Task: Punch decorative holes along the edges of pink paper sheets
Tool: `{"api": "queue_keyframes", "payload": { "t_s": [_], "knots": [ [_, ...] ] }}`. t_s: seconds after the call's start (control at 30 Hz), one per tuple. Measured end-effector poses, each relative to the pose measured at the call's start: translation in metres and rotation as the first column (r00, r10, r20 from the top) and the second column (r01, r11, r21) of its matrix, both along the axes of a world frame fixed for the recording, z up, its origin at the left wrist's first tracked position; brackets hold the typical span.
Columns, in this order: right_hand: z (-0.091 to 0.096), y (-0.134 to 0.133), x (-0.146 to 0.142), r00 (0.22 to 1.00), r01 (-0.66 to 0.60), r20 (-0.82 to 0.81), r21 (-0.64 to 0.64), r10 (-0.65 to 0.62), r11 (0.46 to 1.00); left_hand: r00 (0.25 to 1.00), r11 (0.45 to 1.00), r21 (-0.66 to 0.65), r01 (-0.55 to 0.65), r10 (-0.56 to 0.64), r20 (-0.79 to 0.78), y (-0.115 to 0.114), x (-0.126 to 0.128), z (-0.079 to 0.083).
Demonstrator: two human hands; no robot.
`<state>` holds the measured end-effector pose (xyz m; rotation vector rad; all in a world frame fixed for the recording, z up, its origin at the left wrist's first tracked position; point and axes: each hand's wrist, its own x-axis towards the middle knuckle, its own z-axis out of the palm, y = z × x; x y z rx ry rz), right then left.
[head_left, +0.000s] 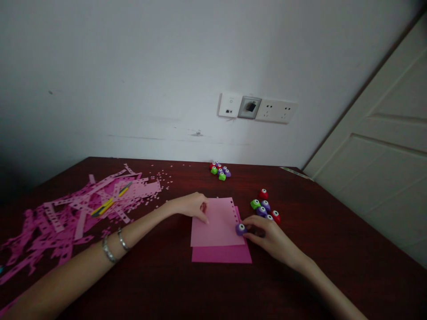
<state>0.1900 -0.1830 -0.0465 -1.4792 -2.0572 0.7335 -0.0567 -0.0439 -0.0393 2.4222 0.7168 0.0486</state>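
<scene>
A light pink paper sheet (213, 231) lies over a darker pink sheet (220, 255) on the table, with small punched holes along its right edge. My left hand (194, 207) rests on the upper left part of the light sheet, thumb and curved fingers apart, holding nothing. At the sheet's right edge, my right hand (267, 233) grips a small purple craft punch (240, 229) between thumb and fingers. The punch sits over the edge, below the row of holes. Just beyond that hand stand several more punches, among them a green one (255, 204) and a red one (263, 194).
Pink paper scraps (66, 222) cover the table's left side, with a yellow utility knife (111, 200) on top. Another cluster of punches (220, 171) stands near the back edge. Behind the dark wooden table (160, 284) is a wall with sockets (276, 110); a white door (383, 133) is at right.
</scene>
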Motion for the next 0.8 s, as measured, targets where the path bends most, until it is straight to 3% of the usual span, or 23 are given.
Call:
{"api": "queue_keyframes", "payload": {
  "t_s": [0.27, 0.5, 0.67, 0.8],
  "knots": [
    [-0.003, 0.0, 0.001, 1.0, 0.005, -0.017, -0.004, -0.005, 1.0, 0.999, 0.997, 0.061, -0.041, 0.041, -0.01, 0.0, 0.002, -0.007],
    [-0.002, 0.004, 0.006, 0.99, 0.071, -0.121, -0.067, -0.079, 0.995, 0.997, 0.999, -0.011, -0.031, 0.032, 0.073, 0.002, 0.001, -0.003],
    [0.008, 0.014, 0.012, 0.964, 0.147, -0.164, -0.331, -0.21, 0.932, 0.983, 0.993, -0.092, -0.075, 0.089, 0.163, -0.001, 0.009, 0.006],
    [0.02, 0.022, 0.013, 0.981, 0.086, -0.096, -0.552, -0.166, 0.829, 0.99, 0.959, -0.281, -0.046, 0.081, 0.115, -0.013, 0.025, 0.014]
  ]
}}
